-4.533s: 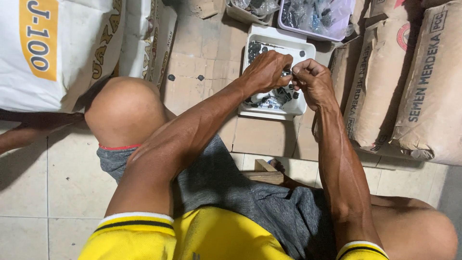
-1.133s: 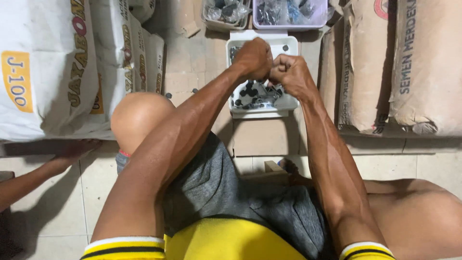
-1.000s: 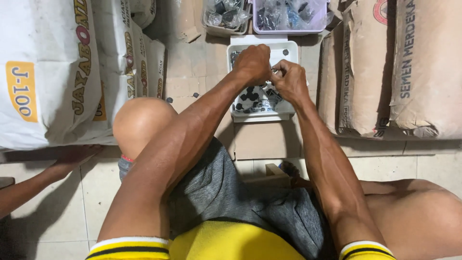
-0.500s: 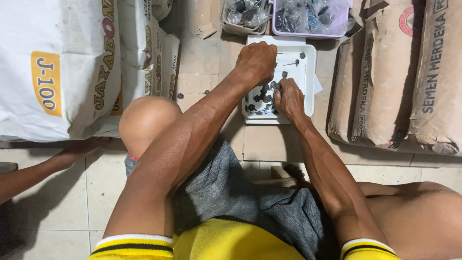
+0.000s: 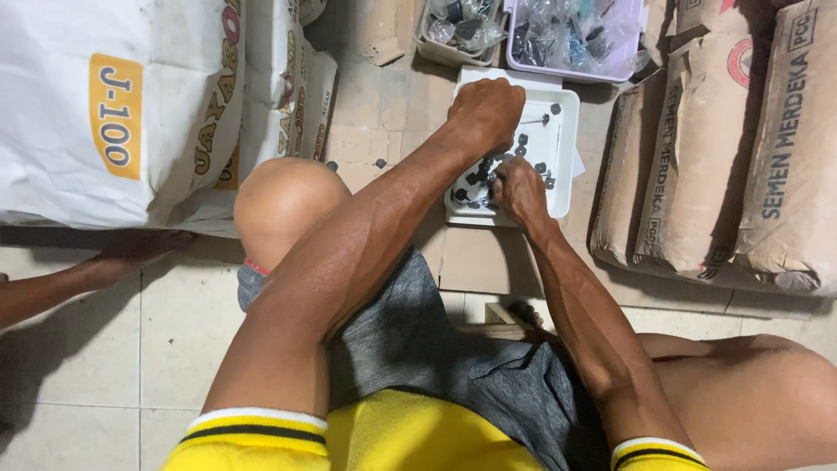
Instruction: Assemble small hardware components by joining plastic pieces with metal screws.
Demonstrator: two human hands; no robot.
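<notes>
A white tray (image 5: 568, 98) lies on the floor ahead of my knees, holding several small dark nuts and bolts (image 5: 542, 166). My left hand (image 5: 486, 113) hovers over the tray's far half as a closed fist; anything inside it is hidden. My right hand (image 5: 520, 187) reaches into the tray's near half, fingertips curled down among the dark parts. Its knuckles hide whether it grips one. The two hands are a short way apart.
Big white sacks (image 5: 122, 113) are stacked at the left and brown paper sacks (image 5: 750, 148) at the right. Beyond the tray stand a purple bin (image 5: 610, 61) and a grey bin (image 5: 436, 35) of bagged hardware. Another person's foot (image 5: 131, 249) rests at the left. Loose nuts (image 5: 379, 163) lie on the tiles.
My hands were pressed together above the tray. They have come apart, and my right hand has dropped into the near part of the tray while the left stays above.
</notes>
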